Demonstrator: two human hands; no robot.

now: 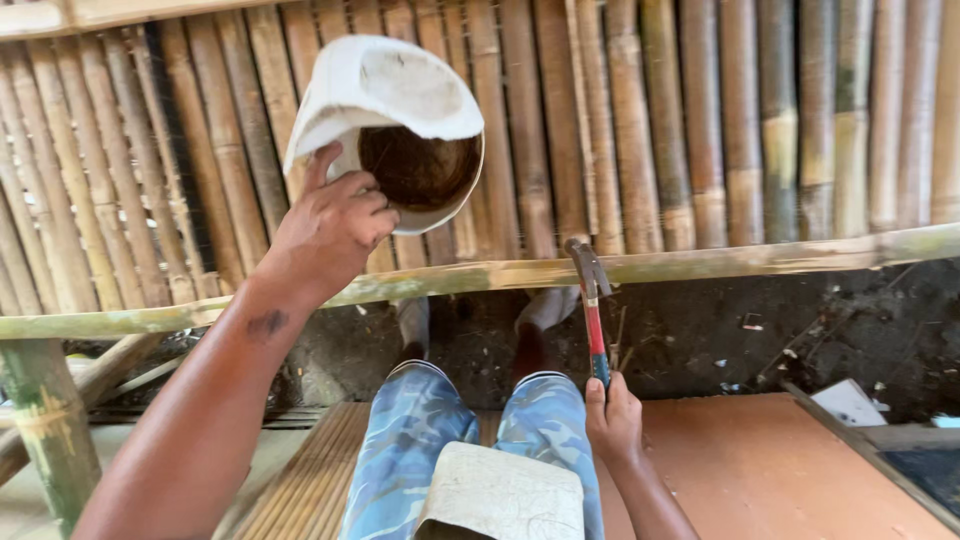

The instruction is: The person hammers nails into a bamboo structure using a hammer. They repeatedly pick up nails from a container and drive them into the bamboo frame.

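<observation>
— So, what does the left hand [330,230] have?

— Its grip is closed on the rim of a white bucket [385,110], thumb up along the outside and fingers curled over the edge. The bucket is tilted so its mouth faces the camera, raised in front of the bamboo wall [700,120]. Dark brown stuff sits inside, just beyond the fingertips; it may be fibre or soil, the view is too dim to say.

— And the right hand [612,420]?

— Lower and nearer the body, its grip wrapped tight round the bottom of a hammer [592,300]. The handle, red with a blue end, runs straight up from the fist, and the dark metal head sits at the top, level with a horizontal bamboo rail [700,262].

— Do hammer and bucket touch?

— No, they are well apart; the bucket hangs up and to the left of the hammer head.

— What lies under the hands?

— Knees in blue patterned shorts [450,440] between the two forearms, a pale cracked slab [505,495] on the lap just left of the right wrist, and a brown board [780,470] to its right.
</observation>
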